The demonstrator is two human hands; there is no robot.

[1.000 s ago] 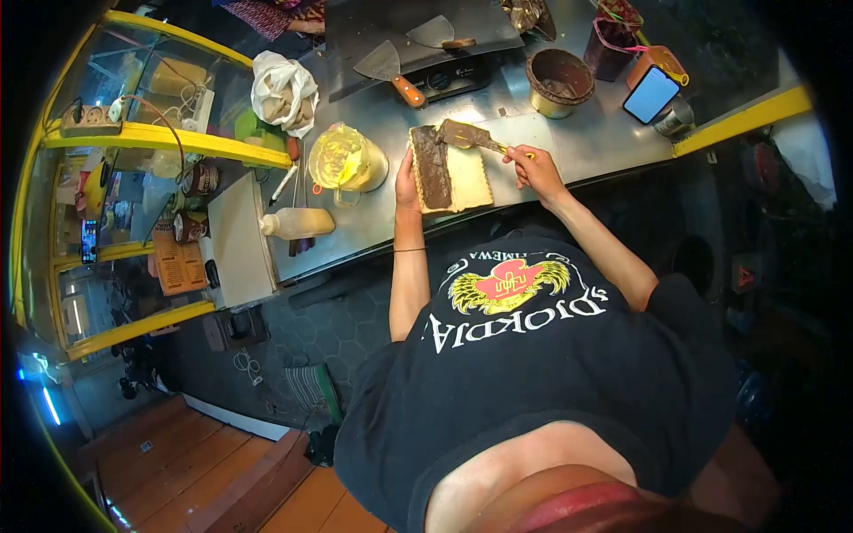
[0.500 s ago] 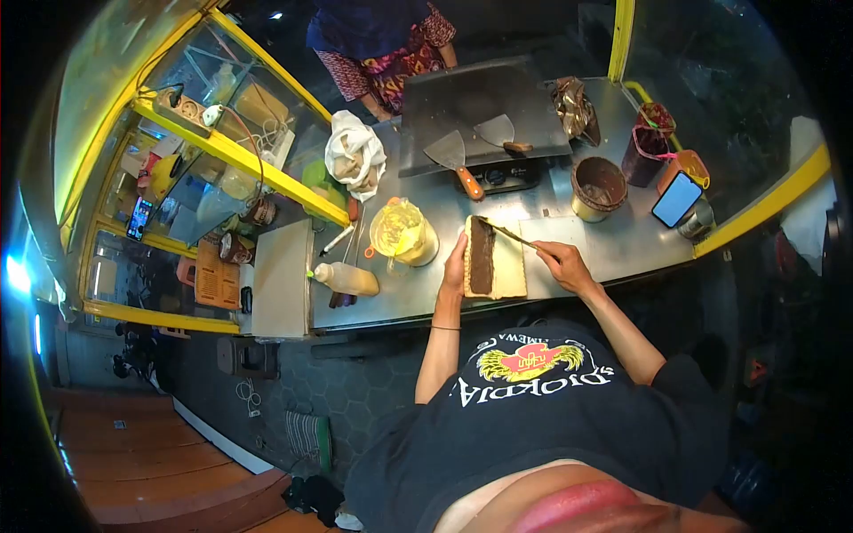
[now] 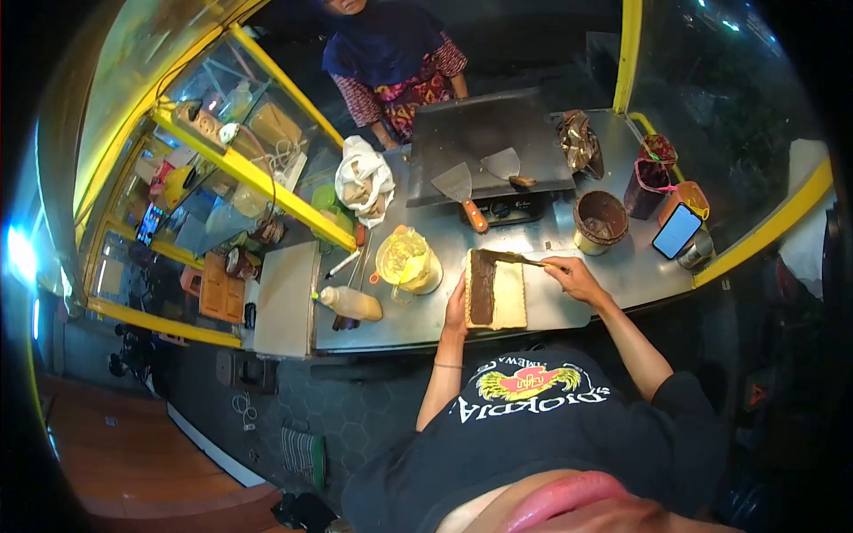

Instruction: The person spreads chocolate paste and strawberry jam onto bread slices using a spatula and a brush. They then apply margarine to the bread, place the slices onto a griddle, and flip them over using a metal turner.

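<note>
1. Bread slab (image 3: 509, 302) sits at the near edge of the counter (image 3: 641, 259), squarely in front of the person, long sides running away from the body. Whether metal or fingers bear its underside cannot be told.

2. Left hand (image 3: 454, 309) is closed along the slab's left long edge, probably to stop it sliding under the tool; any fingers tucked beneath are hidden.

3. Right hand (image 3: 576, 279) is wrapped around the handle of a spreader (image 3: 524, 259). It comes in from the right, which seems to keep the forearm clear of the bread's face. The two hands are apart, one on either side of the slab.

4. Dark paste (image 3: 482, 289) covers the left half, while the right half shows pale. The spreader reaches across the far end, from the paste over the pale part.

5. Tub (image 3: 590, 242), smeared brown inside, stands beyond the right hand, presumably there for that arm's easy reach.

6. Jug (image 3: 412, 271) with yellow contents stands left of the slab, near a bottle (image 3: 355, 304).

7. Scraper (image 3: 455, 182) rests over the near edge of the griddle (image 3: 480, 124), its orange handle turned toward the person, likely for ready pickup.
</note>
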